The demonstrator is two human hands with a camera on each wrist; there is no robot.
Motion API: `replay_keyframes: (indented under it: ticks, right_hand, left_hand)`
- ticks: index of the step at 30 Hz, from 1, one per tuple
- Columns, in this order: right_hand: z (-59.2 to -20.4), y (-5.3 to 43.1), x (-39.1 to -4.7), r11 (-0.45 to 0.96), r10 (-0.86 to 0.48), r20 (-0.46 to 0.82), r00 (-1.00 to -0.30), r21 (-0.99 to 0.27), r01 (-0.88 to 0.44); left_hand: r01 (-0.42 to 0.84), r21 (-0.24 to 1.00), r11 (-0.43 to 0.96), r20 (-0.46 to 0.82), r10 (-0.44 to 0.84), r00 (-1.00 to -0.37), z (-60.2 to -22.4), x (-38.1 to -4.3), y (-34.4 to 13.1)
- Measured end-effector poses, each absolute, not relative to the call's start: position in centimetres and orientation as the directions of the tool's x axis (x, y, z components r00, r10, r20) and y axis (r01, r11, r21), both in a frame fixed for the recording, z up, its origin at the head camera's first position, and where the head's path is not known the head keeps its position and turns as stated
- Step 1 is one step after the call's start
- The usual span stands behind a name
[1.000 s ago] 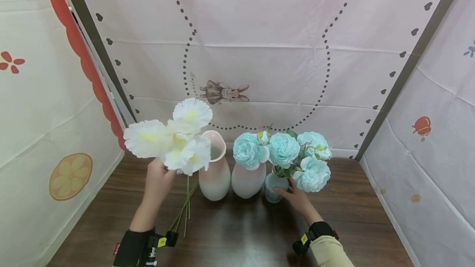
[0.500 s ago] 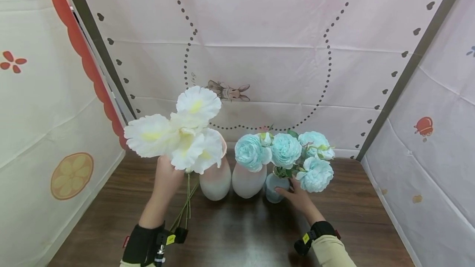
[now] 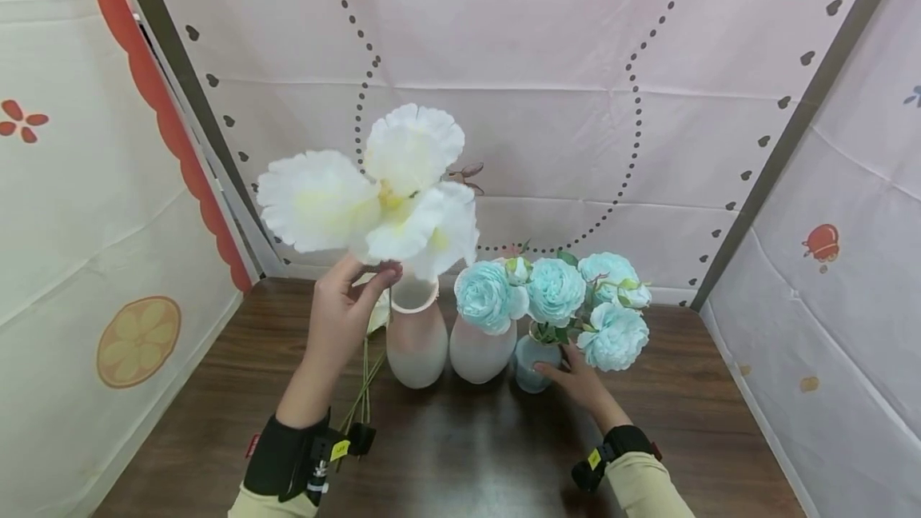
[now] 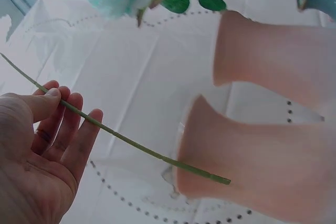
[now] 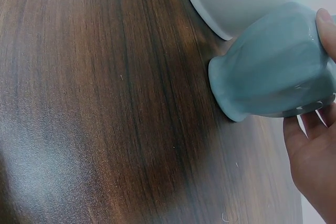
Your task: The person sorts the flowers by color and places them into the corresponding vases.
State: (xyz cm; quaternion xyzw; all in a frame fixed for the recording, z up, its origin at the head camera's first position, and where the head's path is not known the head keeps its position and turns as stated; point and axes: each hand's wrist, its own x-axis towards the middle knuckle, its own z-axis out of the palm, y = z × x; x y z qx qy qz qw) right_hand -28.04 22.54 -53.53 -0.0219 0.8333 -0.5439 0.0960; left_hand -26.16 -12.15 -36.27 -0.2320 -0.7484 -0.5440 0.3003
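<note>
Left hand [image 3: 345, 306]: thumb and index finger pinch the slender green stem [image 4: 115, 132] of a large white iris-like flower [image 3: 392, 210], the other fingers loosely bent and parted. Right hand [image 3: 578, 380]: curved round the small blue vase [image 3: 530, 374], thumb on one side, fingers on the opposite side. A black wristband [image 3: 288, 458] encircles the left wrist, and a second, similar band the right, each next to a beige sleeve. On the dark wooden table [image 3: 460, 462], loose green stems [image 3: 367, 382] lie crossed beside the left forearm, leading to another white bloom [image 3: 380, 314], which the left hand partly covers. Three vases stand upright in a close row: the left pink-and-white vase [image 3: 417, 350], the middle pink-and-white vase [image 3: 482, 354] and the blue one. The held bloom hangs above the left vase; in the left wrist view its stem's lower end crosses in front of that vase's outer wall, and contact cannot be told. Pale blue peony-like flowers [image 3: 557, 292] rise from the blue vase and hide the middle vase's mouth. Farthest: a printed cloth backdrop [image 3: 532, 142], its rabbit figure [image 3: 469, 174] mostly screened by the held petals
</note>
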Motion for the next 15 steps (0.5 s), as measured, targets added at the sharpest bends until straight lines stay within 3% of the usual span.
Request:
replay_keyframes:
  ticks: [9,15]
  right_hand:
    - [-53.5,22.5,-28.1,0.413,-0.135,-0.138,-0.981,-0.908,0.071]
    - [-53.7,22.5,-28.2,0.397,-0.146,-0.138,-0.98,-0.915,0.07]
  left_hand:
    - [0.75,0.655,0.087,0.752,0.022,-0.659,-33.8,-25.3,-10.1]
    - [0.717,0.695,0.057,0.719,-0.051,-0.693,-33.1,-25.0,-8.7]
